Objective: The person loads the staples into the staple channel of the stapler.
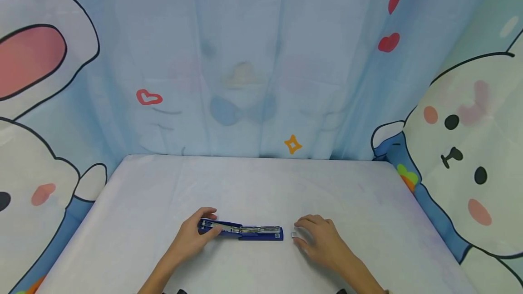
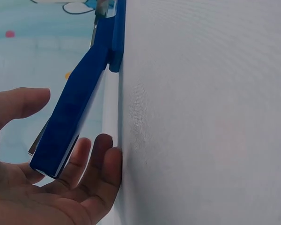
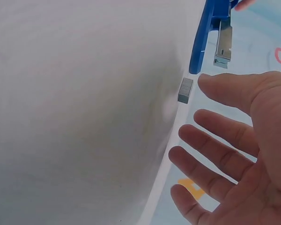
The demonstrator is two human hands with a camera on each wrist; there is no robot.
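A blue stapler lies unfolded on the white tabletop, its metal staple channel showing. One long blue part slants up off the table toward my left hand. The thumb and relaxed fingers of that hand stand around its raised end; the left wrist view shows a gap between thumb and stapler. Beyond the stapler's right end lies a small grey block of staples. My right hand is beside this block with fingers spread and loosely bent, the thumb tip close to it. Whether the thumb touches it, I cannot tell.
The white table extends around both hands. Behind it hangs a light blue curtain printed with hearts and cartoon animals. Small dark objects show at the bottom edge of the head view.
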